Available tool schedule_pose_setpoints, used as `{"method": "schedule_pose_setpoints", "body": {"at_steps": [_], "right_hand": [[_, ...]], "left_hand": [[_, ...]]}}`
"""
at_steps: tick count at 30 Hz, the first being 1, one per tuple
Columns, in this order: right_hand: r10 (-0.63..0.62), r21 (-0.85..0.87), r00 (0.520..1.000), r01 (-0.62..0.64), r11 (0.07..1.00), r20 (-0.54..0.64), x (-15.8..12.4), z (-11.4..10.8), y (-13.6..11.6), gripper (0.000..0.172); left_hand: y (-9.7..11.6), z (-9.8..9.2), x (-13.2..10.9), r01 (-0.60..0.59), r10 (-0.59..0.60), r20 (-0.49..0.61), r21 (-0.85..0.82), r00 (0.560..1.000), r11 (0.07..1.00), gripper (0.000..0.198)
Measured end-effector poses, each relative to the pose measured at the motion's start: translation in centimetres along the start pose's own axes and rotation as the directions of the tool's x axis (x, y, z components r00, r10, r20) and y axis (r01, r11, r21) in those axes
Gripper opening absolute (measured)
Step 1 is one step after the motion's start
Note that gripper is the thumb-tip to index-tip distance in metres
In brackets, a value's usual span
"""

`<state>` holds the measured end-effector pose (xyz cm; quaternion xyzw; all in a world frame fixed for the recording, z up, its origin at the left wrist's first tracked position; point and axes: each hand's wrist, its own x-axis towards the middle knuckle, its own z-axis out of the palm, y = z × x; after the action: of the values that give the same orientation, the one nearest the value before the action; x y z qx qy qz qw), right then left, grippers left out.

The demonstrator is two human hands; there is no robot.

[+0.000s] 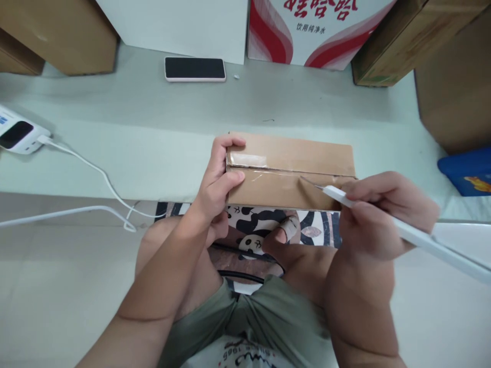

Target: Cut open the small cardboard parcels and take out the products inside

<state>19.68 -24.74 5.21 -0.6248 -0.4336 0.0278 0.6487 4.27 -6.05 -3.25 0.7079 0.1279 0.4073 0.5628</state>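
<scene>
A long cardboard box (291, 191) lies at the front edge of the table, with a seam running along its top. Clear tape (248, 161) covers the left part of that seam. My left hand (218, 186) is closed around the box's left end, its thumb and forefinger pressing on the top. In my right hand (383, 214) is a long, slim white utility knife (422, 240). The thin pointed blade angles left over the box, near the seam; whether it touches the cardboard I cannot tell.
A phone (195, 69) lies farther back on the pale green table (153, 138). Behind stand a white-and-red carton (310, 38) and brown boxes (399, 46). At left, a white device (21, 130) trails a cable (99, 174) over the edge. A blue packet (468, 171) sits at right.
</scene>
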Motion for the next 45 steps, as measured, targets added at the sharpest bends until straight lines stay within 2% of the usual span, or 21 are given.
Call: {"method": "schedule_pose_setpoints", "body": {"at_steps": [3,5,8,10,12,15,18,21,22,24,25,26,28,29,30,32,33,35,41,43,45], "right_hand": [[-0.051,0.264,0.998,0.041,0.964,0.028,0.7,-0.9,1.2,0.007],[-0.091,0.316,0.996,0.080,0.945,0.019,0.9,-1.2,1.8,0.007],[-0.103,0.233,0.994,0.106,0.967,-0.022,0.7,-1.0,1.6,0.004],[-0.079,0.107,0.997,0.077,0.991,0.016,0.3,-0.7,1.0,0.003],[-0.053,-0.038,0.990,0.058,0.998,0.134,0.2,-0.6,0.3,0.005],[-0.055,-0.190,0.927,0.134,0.973,0.372,0.5,-0.5,-0.5,0.008],[-0.078,-0.236,0.896,0.199,0.951,0.438,0.7,-0.3,-0.6,0.006],[-0.114,-0.221,0.935,0.196,0.955,0.336,0.4,0.0,-0.2,0.005],[-0.147,-0.181,0.961,0.192,0.965,0.236,0.4,0.0,0.0,0.007],[-0.201,-0.086,0.975,0.194,0.977,-0.091,0.6,-0.3,0.8,0.009],[-0.198,-0.060,0.938,0.189,0.980,-0.286,0.8,-0.7,1.4,0.010],[-0.175,-0.056,0.874,0.169,0.984,-0.454,1.1,-1.2,2.2,0.010],[-0.100,-0.120,0.771,0.030,0.992,-0.629,1.4,-2.6,4.2,0.013],[-0.047,-0.168,0.771,-0.078,0.983,-0.635,1.4,-3.4,5.3,0.016],[0.014,-0.223,0.807,-0.180,0.958,-0.591,1.2,-4.1,6.5,0.018],[0.174,-0.340,0.899,-0.323,0.883,-0.403,0.6,-5.6,8.9,0.028],[0.244,-0.389,0.918,-0.359,0.848,-0.314,0.3,-6.2,9.9,0.034],[0.331,-0.462,0.917,-0.397,0.793,-0.222,-0.3,-7.2,11.6,0.043],[0.434,-0.640,0.877,-0.456,0.618,-0.207,-0.3,-7.9,14.0,0.052],[0.406,-0.634,0.893,-0.431,0.642,-0.196,-0.3,-7.6,13.9,0.052],[0.338,-0.567,0.920,-0.388,0.727,-0.197,-0.6,-7.2,13.1,0.050]], "left_hand": [[-0.5,-0.1,0.0,-0.019,0.019,-0.006,-0.001,1.000,1.000,0.058],[-0.9,-0.1,-0.1,-0.030,0.030,-0.015,-0.010,0.999,0.999,0.061],[-1.4,0.1,-0.1,-0.045,0.045,-0.045,-0.006,0.998,0.999,0.063],[-1.5,0.3,-0.1,-0.038,0.037,-0.068,-0.011,0.997,0.999,0.062],[-1.6,0.3,-0.1,-0.017,0.015,-0.069,-0.034,0.997,0.999,0.061],[-1.6,0.3,0.0,0.017,-0.020,-0.033,-0.093,0.999,0.996,0.065],[-1.7,0.2,0.0,0.035,-0.040,-0.038,-0.122,0.998,0.992,0.070],[-1.7,0.4,0.0,0.025,-0.034,-0.080,-0.108,0.996,0.994,0.069],[-1.7,0.5,0.0,0.012,-0.022,-0.104,-0.096,0.994,0.995,0.066],[-1.4,0.7,-0.1,-0.027,0.013,-0.162,-0.081,0.987,0.996,0.059],[-1.2,0.8,-0.1,-0.045,0.028,-0.192,-0.087,0.981,0.995,0.054],[-1.0,0.9,-0.1,-0.056,0.033,-0.216,-0.100,0.976,0.993,0.049],[-0.7,0.8,-0.1,-0.065,0.036,-0.233,-0.121,0.972,0.990,0.040],[-0.6,0.7,0.0,-0.078,0.048,-0.233,-0.120,0.971,0.990,0.037],[-0.6,0.6,0.0,-0.099,0.070,-0.238,-0.110,0.969,0.989,0.033],[-0.7,0.1,0.2,-0.142,0.118,-0.264,-0.076,0.957,0.987,0.030],[-0.8,-0.1,0.2,-0.149,0.127,-0.277,-0.062,0.953,0.987,0.031],[-1.0,-0.5,0.4,-0.124,0.105,-0.285,-0.047,0.953,0.991,0.034],[-1.2,-0.3,0.8,-0.082,0.053,-0.274,-0.095,0.960,0.992,0.043],[-1.1,-0.2,0.9,-0.071,0.045,-0.273,-0.087,0.961,0.994,0.044],[-0.8,-0.1,0.9,-0.067,0.051,-0.256,-0.055,0.965,0.996,0.044]]}}
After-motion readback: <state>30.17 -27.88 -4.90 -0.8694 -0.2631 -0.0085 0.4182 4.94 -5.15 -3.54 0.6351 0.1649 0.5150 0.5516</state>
